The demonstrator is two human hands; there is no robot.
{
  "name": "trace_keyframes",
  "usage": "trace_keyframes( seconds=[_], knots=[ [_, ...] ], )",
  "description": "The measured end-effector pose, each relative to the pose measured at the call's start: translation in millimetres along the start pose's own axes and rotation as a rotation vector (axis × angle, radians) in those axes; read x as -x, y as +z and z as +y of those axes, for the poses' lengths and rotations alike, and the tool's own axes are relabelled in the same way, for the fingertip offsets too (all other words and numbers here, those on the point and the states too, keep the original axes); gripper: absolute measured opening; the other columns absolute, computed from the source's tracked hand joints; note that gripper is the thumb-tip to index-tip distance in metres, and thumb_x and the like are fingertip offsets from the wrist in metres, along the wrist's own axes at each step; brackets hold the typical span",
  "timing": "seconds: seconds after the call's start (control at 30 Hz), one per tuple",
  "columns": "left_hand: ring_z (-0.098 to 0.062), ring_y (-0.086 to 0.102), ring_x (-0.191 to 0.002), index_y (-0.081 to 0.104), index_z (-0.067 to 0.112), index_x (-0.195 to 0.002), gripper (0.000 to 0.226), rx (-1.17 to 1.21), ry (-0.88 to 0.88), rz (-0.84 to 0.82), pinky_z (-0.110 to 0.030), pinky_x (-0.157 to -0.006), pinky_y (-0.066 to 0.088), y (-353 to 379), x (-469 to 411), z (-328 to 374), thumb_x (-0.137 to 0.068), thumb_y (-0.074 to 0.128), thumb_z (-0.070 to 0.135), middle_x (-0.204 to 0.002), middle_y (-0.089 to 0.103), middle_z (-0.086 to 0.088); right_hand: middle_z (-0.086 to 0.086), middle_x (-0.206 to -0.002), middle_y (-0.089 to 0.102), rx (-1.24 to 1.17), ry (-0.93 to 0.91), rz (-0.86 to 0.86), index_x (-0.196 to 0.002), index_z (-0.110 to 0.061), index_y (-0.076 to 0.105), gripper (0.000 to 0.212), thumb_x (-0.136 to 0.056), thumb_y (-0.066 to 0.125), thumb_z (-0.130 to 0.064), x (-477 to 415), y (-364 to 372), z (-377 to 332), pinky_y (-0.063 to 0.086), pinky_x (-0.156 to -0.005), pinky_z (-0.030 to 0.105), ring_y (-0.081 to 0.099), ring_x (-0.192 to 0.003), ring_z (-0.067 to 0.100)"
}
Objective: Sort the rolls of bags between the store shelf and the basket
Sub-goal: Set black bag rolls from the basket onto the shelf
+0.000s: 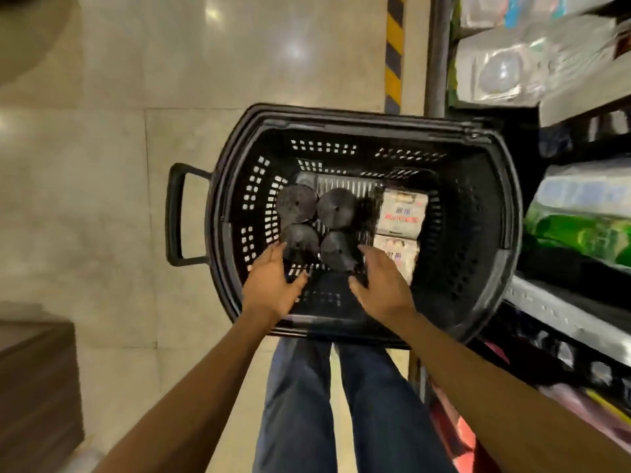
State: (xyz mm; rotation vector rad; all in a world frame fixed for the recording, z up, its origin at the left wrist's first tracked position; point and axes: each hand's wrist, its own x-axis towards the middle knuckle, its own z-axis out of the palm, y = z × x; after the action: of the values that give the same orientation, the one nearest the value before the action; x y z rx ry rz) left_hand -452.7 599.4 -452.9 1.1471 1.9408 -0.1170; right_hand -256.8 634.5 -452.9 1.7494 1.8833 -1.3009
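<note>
Both hands, the left hand (273,279) and right hand (380,285), are reaching spread and empty into the black basket (478,233), where four black rolls of bags (317,227) are standing beside two white packets (401,230), near the store shelf (563,312).

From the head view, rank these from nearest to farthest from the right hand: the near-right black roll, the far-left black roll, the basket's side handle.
Measured from the right hand:
1. Near-right black roll, just left of the fingertips.
2. Far-left black roll, at the back left of the basket floor.
3. Side handle, outside the basket's left wall.
</note>
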Motion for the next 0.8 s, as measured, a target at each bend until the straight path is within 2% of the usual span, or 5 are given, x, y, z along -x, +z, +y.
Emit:
trace_keyframes(
  seconds=[0.23, 0.4, 0.53, 0.6, 0.8],
  knots=[
    [-0.027, 0.036, -0.132, 0.029, 0.007, -0.144, 0.083, 0.136, -0.147, -0.019, -0.037, -0.111, 0.030, 94, -91, -51, -0.077, 0.074, 0.031, -0.144, 0.039, -0.013, 0.012, -0.153, 0.022, 0.001, 0.034, -0.043, -0.149, -0.008, 0.017, 0.078, -0.089, 0.062, -0.029, -96, 89, 47, 0.021, -0.113, 0.029, 0.021, -0.141, 0.025],
    [-0.025, 0.014, -0.144, 0.010, 0.006, -0.149, 0.112, 0.168, -0.165, 0.070, -0.031, -0.118, 0.015, 141, -132, -61, -0.068, 0.082, 0.031, -0.155, 0.015, -0.014, 0.016, -0.157, 0.005, 0.007, 0.092, -0.005, -0.150, -0.006, 0.001, 0.103, -0.081, 0.069, -0.041, -138, 134, 64, 0.011, -0.119, 0.034, 0.006, -0.146, 0.027],
    [-0.029, -0.001, -0.146, -0.004, 0.005, -0.150, 0.134, 0.079, -0.154, 0.055, -0.032, -0.119, 0.007, 160, -153, -64, -0.057, 0.087, 0.041, -0.157, -0.003, -0.016, 0.016, -0.158, -0.005, -0.049, 0.148, 0.038, -0.149, -0.006, -0.006, 0.122, -0.070, 0.079, -0.043, -155, 162, 70, 0.006, -0.119, 0.042, -0.004, -0.146, 0.031],
    [-0.030, -0.002, -0.145, -0.007, 0.006, -0.149, 0.138, 0.049, -0.159, 0.070, -0.035, -0.120, 0.008, 165, -159, -62, -0.055, 0.087, 0.042, -0.157, -0.005, -0.016, 0.018, -0.157, -0.003, -0.047, 0.174, 0.069, -0.150, -0.008, -0.007, 0.128, -0.065, 0.083, -0.042, -160, 166, 72, 0.007, -0.119, 0.045, 0.000, -0.145, 0.034],
    [-0.033, 0.013, -0.142, -0.002, 0.006, -0.150, 0.134, -0.022, -0.166, 0.143, -0.043, -0.117, 0.021, 171, -168, -62, -0.056, 0.090, 0.030, -0.156, 0.009, -0.014, 0.021, -0.152, 0.012, 0.024, 0.156, 0.104, -0.150, -0.009, -0.001, 0.129, -0.061, 0.084, -0.048, -172, 167, 80, 0.025, -0.111, 0.047, 0.022, -0.136, 0.038]
  ],
)
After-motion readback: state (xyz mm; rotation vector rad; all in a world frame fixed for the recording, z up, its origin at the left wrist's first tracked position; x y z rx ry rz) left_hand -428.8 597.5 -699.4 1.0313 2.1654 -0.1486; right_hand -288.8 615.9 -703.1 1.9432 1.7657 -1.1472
